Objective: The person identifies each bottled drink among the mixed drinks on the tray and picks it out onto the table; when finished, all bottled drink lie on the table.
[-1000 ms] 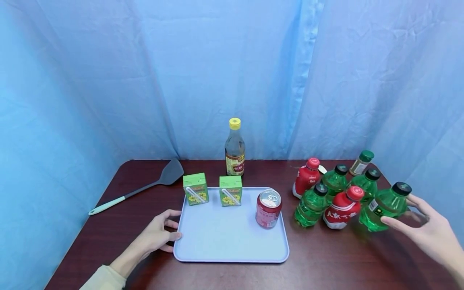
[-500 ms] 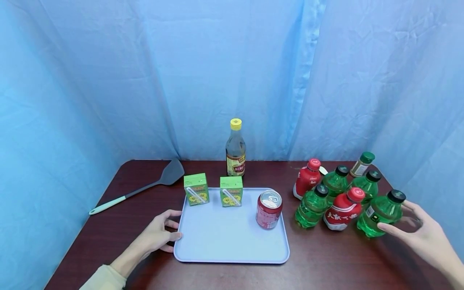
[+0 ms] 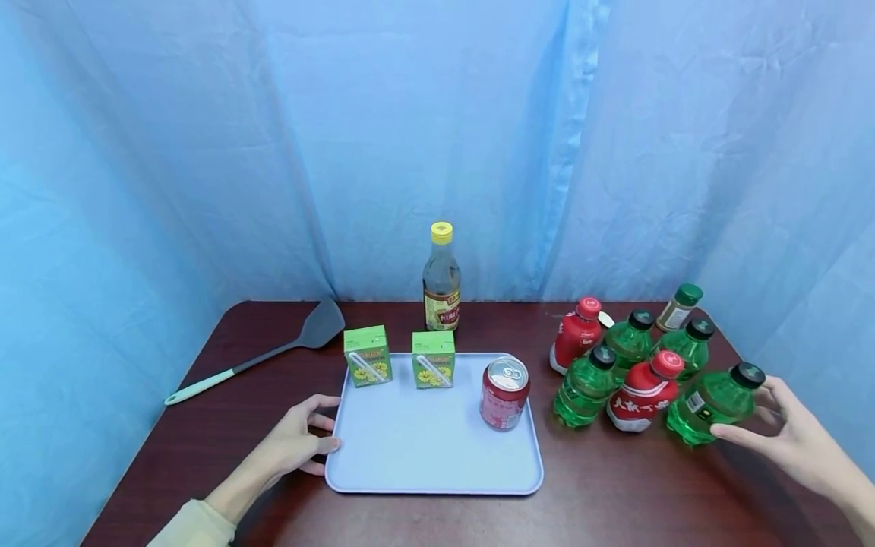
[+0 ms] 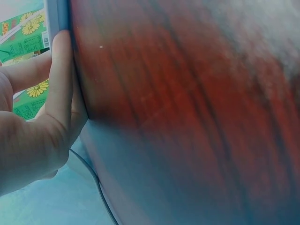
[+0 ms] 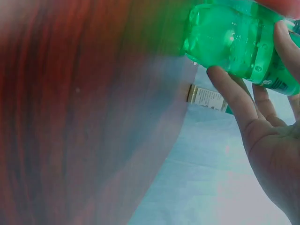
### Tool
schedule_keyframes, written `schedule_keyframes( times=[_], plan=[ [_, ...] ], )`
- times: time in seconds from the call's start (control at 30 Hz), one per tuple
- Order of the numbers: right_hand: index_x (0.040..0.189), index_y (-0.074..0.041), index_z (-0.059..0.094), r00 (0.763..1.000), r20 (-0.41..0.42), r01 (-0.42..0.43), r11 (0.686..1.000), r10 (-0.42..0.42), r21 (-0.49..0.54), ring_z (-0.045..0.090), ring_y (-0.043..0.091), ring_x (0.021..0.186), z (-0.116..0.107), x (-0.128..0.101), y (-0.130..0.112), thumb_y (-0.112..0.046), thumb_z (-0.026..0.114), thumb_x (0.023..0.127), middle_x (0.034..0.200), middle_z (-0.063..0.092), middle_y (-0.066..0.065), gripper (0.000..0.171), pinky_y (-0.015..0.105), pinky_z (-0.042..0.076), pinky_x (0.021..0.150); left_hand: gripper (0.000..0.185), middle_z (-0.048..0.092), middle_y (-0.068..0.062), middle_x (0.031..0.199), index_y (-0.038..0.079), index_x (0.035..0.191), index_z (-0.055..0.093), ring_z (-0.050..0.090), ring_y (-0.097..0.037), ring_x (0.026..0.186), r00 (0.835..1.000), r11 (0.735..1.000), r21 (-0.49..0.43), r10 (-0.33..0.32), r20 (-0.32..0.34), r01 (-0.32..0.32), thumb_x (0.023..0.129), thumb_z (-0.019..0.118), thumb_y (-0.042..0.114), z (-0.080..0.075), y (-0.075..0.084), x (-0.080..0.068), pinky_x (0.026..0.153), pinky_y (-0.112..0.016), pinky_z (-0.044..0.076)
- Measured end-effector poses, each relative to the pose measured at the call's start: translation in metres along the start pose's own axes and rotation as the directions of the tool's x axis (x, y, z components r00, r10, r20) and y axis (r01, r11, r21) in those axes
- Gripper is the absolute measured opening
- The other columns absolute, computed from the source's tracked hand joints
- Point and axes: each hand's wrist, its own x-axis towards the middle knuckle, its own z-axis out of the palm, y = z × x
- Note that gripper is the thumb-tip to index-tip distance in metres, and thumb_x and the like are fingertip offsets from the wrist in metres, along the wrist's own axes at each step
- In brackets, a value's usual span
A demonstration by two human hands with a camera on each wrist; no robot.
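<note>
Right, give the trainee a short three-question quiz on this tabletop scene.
1. True or false: the red drink can stands on the pale blue plastic tray.
2. How many green cartons are on that tray?
3. What does the right hand have its grip on: A the nearest green plastic bottle, B the grey spatula, C the yellow-capped glass bottle?

Key: 1 true; 2 two; 3 A. The left hand touches the tray's edge.

Staged recording booth: blue curtains (image 3: 273, 152) enclose table (image 3: 615, 494).
</note>
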Motion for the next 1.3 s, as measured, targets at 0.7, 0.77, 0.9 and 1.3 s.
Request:
schedule_keyframes(
  times=[0.7,0.77,0.9,1.3],
  plan=[
    [0.145,-0.017,0.036,1.0,-0.018,0.002,1.0,-0.002,0.017,0.045,-0.023,0.106,0.002,-0.006,0.002,-0.008,0.082,0.086,0.118,0.053,-0.025,0.075,0.014,0.052,0.068,0.066,0.057,-0.018,0.109,0.006,0.146,0.048,0.064,-0.026,0.082,1.0,1.0,0.017,0.006,0.013,-0.006,0.087,0.074,-0.006,-0.001,0.001,-0.002,0.057,-0.046,0.06],
    [0.143,-0.016,0.036,1.0,-0.022,0.009,1.0,-0.009,0.01,0.046,-0.022,0.105,0.001,-0.004,0.001,-0.008,0.082,0.086,0.117,0.053,-0.024,0.074,0.013,0.051,0.067,0.066,0.056,-0.018,0.11,0.005,0.147,0.047,0.064,-0.026,0.079,1.0,1.0,0.025,0.014,0.019,-0.014,0.087,0.074,-0.006,-0.001,0.001,-0.002,0.058,-0.046,0.06],
    [0.142,-0.015,0.037,0.999,-0.019,0.029,1.0,-0.029,-0.004,0.047,-0.021,0.105,-0.002,-0.002,-0.001,-0.008,0.082,0.086,0.117,0.052,-0.023,0.072,0.011,0.049,0.068,0.067,0.056,-0.017,0.109,0.004,0.147,0.046,0.062,-0.026,0.074,0.999,0.998,0.051,0.037,0.022,-0.038,0.087,0.075,-0.005,0.0,0.002,-0.002,0.057,-0.045,0.06],
    [0.163,-0.023,0.023,0.975,-0.206,0.047,0.988,-0.077,-0.147,0.026,0.029,0.149,-0.008,0.001,-0.058,-0.014,0.076,0.093,0.165,0.02,0.015,0.088,0.025,0.026,0.118,0.043,0.067,-0.005,0.102,0.01,0.132,0.064,0.065,-0.015,0.073,0.88,0.711,0.581,0.475,0.019,-0.396,0.091,0.076,0.009,-0.021,0.006,-0.011,0.06,-0.033,0.055]
  ],
)
